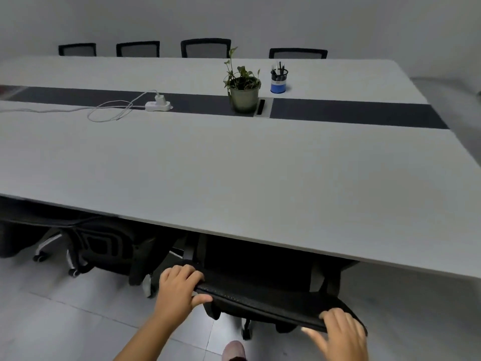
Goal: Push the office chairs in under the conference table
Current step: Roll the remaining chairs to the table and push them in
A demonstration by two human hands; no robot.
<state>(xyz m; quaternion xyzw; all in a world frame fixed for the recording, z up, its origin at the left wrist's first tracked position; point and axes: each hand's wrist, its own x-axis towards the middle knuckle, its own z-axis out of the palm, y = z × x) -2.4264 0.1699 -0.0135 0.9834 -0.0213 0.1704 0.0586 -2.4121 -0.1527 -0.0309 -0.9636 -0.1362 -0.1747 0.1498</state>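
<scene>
A black mesh office chair [263, 298] stands right in front of me, its seat tucked beneath the near edge of the long white conference table [234, 173]. My left hand [179, 287] grips the left end of the chair's top rail, fingers over it and thumb under. My right hand [341, 332] rests on the right end of the same rail, fingers curled over the top and thumb spread. A second black chair [109, 246] stands to the left, also under the table edge.
Several black chair backs [205, 48] line the table's far side against the wall. On the table stand a potted plant [243, 92], a pen holder [279, 79] and a white power strip [157, 105] with a looped cable. My shoe [234, 351] is on the tiled floor.
</scene>
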